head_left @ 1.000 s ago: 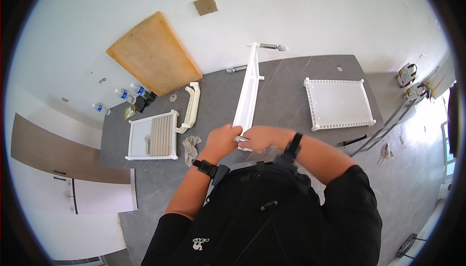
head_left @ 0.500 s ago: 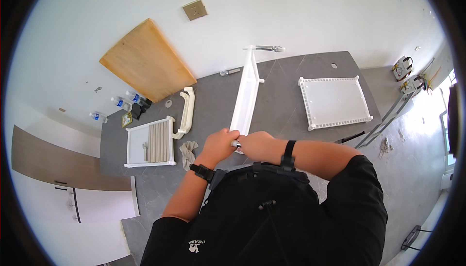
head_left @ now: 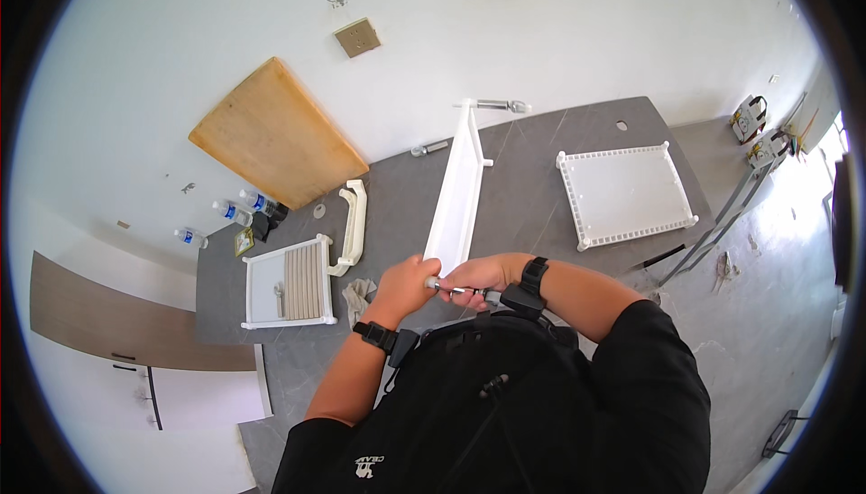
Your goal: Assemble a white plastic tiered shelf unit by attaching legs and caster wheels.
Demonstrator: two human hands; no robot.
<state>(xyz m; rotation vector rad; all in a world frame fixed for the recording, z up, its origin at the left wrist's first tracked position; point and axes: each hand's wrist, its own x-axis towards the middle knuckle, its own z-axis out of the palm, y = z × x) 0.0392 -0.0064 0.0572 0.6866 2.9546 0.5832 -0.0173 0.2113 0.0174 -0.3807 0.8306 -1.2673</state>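
A white plastic shelf panel stands on its edge, stretching from my hands toward the wall. My left hand is closed around its near corner. My right hand grips a slim silver fitting that meets the panel's corner beside my left fingers; part of it is hidden in my palm. A similar silver fitting with a rounded end sticks out sideways from the panel's far corner. Another loose fitting lies on the grey table near the wall.
A white shelf panel with a slotted rim lies at right. Another at left carries beige tubes and a fitting. Close by are a cream curved part, a cloth, bottles and a leaning wooden board.
My right hand has turned and drawn slightly right, showing more of the silver fitting. The view has shifted, so most things sit a little lower in the picture.
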